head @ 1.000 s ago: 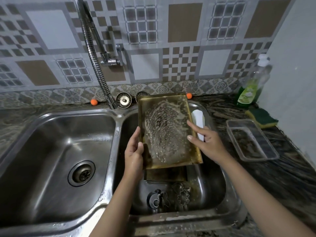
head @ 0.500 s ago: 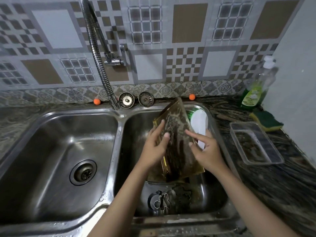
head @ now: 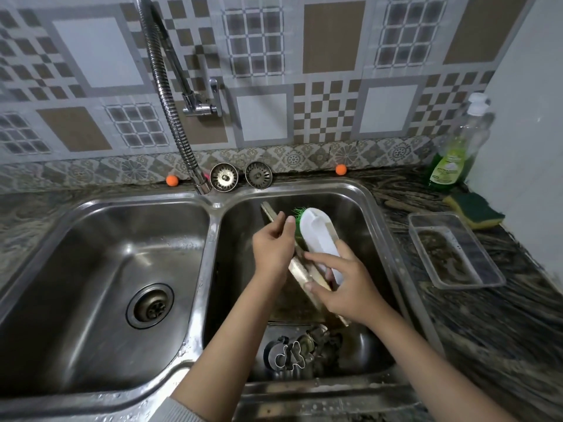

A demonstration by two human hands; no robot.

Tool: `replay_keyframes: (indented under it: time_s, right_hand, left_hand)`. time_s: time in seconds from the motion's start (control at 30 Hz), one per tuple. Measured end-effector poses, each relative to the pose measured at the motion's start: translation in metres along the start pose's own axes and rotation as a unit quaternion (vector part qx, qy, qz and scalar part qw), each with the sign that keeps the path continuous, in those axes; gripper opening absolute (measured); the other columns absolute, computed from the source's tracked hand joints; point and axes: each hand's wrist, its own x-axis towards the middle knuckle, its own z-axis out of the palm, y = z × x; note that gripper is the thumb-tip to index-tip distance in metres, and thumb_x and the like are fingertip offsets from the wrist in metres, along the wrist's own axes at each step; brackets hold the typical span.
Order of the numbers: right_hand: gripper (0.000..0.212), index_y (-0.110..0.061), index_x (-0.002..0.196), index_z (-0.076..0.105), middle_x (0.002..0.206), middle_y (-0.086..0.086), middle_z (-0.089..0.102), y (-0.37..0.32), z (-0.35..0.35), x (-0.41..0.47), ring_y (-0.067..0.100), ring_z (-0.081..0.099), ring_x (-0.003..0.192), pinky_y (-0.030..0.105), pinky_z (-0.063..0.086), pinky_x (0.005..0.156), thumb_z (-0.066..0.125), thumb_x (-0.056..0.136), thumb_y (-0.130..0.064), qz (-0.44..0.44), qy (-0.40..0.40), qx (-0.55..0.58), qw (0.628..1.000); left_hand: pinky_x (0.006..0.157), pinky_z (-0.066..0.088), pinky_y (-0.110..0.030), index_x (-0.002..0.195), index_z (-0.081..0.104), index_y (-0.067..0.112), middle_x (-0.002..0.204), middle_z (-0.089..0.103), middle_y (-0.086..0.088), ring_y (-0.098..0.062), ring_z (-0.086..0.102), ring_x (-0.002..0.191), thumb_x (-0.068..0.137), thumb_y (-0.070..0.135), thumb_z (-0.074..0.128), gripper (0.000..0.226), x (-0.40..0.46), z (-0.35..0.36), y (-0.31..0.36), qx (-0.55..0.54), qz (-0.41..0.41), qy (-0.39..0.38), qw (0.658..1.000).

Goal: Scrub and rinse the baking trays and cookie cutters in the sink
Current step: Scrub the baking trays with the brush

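Faintly, green-labelled soap bottle, writing unreadable; hands round tray.

A dark, streaked stone countertop is seen running along the tiled wall, and a double stainless-steel sink is set into it. At the back edge, two round metal strainers are propped side by side against the wall, just behind the divider between the basins. Two small orange balls are placed along the same back edge, one on either side of the strainers. In the back right corner a bottle of green dish liquid is stood upright. Just in front of it a yellow-and-green sponge is laid, and nearer still, beside the right basin, a clear rectangular plastic container is set.
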Motion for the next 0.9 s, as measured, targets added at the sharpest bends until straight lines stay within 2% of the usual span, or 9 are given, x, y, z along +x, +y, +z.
replay_keyframes:
  time_s: [0.13,0.23,0.33,0.4,0.5,0.6,0.7,0.83,0.9]
  right_hand:
    - [0.061,-0.034,0.127,0.057,0.086,-0.014,0.045,0.000,-0.004,0.006,0.005,0.048,0.067,0.013,0.043,0.070,0.081,0.072,-0.023,-0.002,0.031,0.056,0.998]
    - [0.066,-0.034,0.137,0.047,0.120,-0.018,0.055,0.007,-0.008,0.015,-0.011,0.050,0.072,0.009,0.040,0.072,0.075,0.079,-0.022,0.046,0.036,0.112,0.992]
    - [0.060,-0.030,0.139,0.044,0.135,-0.016,0.049,0.013,-0.016,0.030,-0.011,0.053,0.102,0.009,0.042,0.087,0.068,0.084,-0.028,0.050,0.070,0.060,0.995]
    - [0.051,-0.025,0.137,0.048,0.129,-0.017,0.050,0.013,-0.024,0.044,-0.008,0.050,0.113,0.004,0.040,0.090,0.064,0.088,-0.026,0.063,0.123,0.031,0.990]
    - [0.044,-0.026,0.133,0.051,0.111,-0.009,0.063,0.002,-0.024,0.058,0.003,0.059,0.095,0.001,0.042,0.072,0.060,0.091,-0.028,0.118,0.198,0.005,0.973]
    - [0.048,-0.037,0.133,0.044,0.102,0.004,0.072,-0.017,0.003,0.042,0.012,0.067,0.078,0.021,0.051,0.065,0.062,0.089,-0.034,0.049,0.161,-0.009,0.986]
    - [0.049,-0.042,0.133,0.042,0.102,-0.014,0.067,-0.016,0.006,0.024,0.003,0.060,0.065,0.027,0.046,0.054,0.060,0.087,-0.045,-0.012,0.122,-0.018,0.992]
    - [0.051,-0.022,0.135,0.048,0.110,0.004,0.069,0.011,-0.029,0.054,0.013,0.064,0.091,0.016,0.041,0.071,0.064,0.088,-0.032,0.113,0.189,-0.025,0.975]
    - [0.053,-0.021,0.137,0.047,0.107,0.006,0.070,0.001,-0.019,0.050,0.008,0.062,0.086,0.014,0.040,0.069,0.063,0.088,-0.035,0.087,0.189,-0.037,0.977]
  left_hand:
    - [0.095,0.044,-0.017,0.125,0.058,0.003,0.127,0.061,-0.006,-0.002,0.056,0.109,0.084,0.004,0.068,0.043,-0.002,-0.008,-0.001,-0.045,0.043,0.032,0.998]
    - [0.086,0.044,-0.005,0.126,0.057,0.003,0.116,0.064,0.003,0.015,0.057,0.091,0.083,-0.006,0.065,0.045,-0.003,-0.018,-0.004,-0.037,0.089,0.020,0.995]
    - [0.088,0.045,-0.007,0.126,0.056,0.006,0.113,0.061,0.009,0.017,0.058,0.094,0.084,-0.008,0.061,0.045,-0.005,-0.026,-0.007,-0.025,0.111,-0.021,0.993]
    - [0.094,0.043,-0.010,0.125,0.056,0.013,0.118,0.060,0.009,0.013,0.055,0.106,0.085,-0.008,0.060,0.045,-0.008,-0.030,-0.011,-0.021,0.119,-0.049,0.991]
    - [0.100,0.040,-0.014,0.123,0.055,0.019,0.121,0.060,0.011,0.009,0.052,0.114,0.087,-0.005,0.059,0.044,-0.011,-0.029,-0.013,-0.017,0.126,-0.070,0.989]
    - [0.096,0.043,-0.013,0.125,0.053,0.019,0.124,0.059,0.006,0.010,0.055,0.109,0.089,-0.005,0.055,0.043,-0.011,-0.027,-0.010,-0.041,0.125,-0.050,0.990]
    - [0.102,0.040,-0.017,0.123,0.056,0.022,0.123,0.059,0.009,0.010,0.054,0.111,0.090,-0.005,0.055,0.042,-0.010,-0.031,-0.006,-0.068,0.125,-0.014,0.990]
    - [0.100,0.040,-0.015,0.121,0.057,0.022,0.122,0.060,0.010,0.012,0.054,0.109,0.089,-0.006,0.055,0.042,-0.022,-0.025,-0.002,-0.054,0.143,-0.036,0.988]
    - [0.102,0.042,-0.022,0.120,0.057,0.022,0.126,0.059,0.002,0.001,0.054,0.115,0.089,-0.007,0.055,0.043,-0.022,-0.018,-0.002,-0.058,0.151,-0.026,0.986]
